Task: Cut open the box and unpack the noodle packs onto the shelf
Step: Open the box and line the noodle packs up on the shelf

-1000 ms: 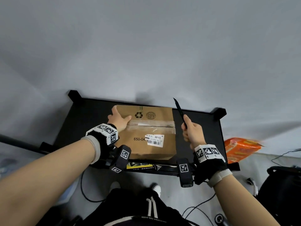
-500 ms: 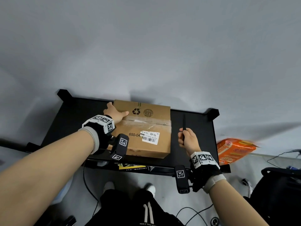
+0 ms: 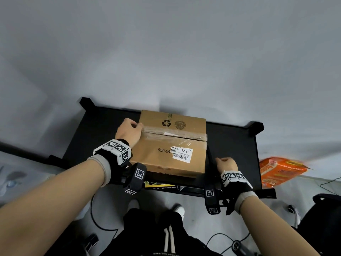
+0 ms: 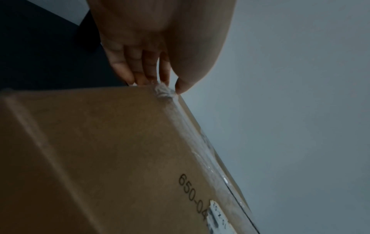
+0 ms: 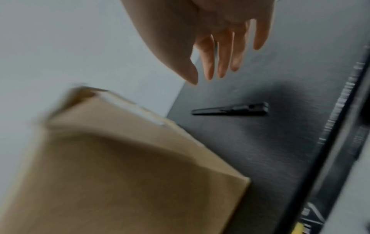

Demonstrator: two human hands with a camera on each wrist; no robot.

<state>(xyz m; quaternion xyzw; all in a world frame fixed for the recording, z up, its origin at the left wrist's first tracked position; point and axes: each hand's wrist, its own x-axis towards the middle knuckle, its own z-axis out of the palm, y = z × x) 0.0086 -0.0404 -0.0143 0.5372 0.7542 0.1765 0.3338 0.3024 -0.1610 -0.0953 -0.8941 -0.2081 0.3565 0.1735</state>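
Note:
A taped brown cardboard box (image 3: 171, 157) stands on the black shelf board (image 3: 101, 135). Clear tape (image 3: 175, 134) runs across its top seam. My left hand (image 3: 137, 126) is at the box's left top edge. In the left wrist view this left hand (image 4: 170, 88) pinches the crumpled tape end (image 4: 163, 91) between thumb and fingers on the box (image 4: 100, 150). My right hand (image 3: 218, 160) hovers to the right of the box. In the right wrist view that right hand (image 5: 202, 79) is open and empty above a black knife (image 5: 230, 109), which lies flat on the shelf board (image 5: 260, 150) beside the box (image 5: 120, 166).
An orange noodle multipack (image 3: 280, 170) lies on the floor right of the shelf. A grey wall (image 3: 166, 52) rises directly behind the board. Cables (image 3: 103, 224) and my shoes (image 3: 178, 209) are on the floor below the front edge.
My right hand lowered the raised knife, laid it on the shelf beside the box and let go. My left hand shifted along the box's left edge to the tape end.

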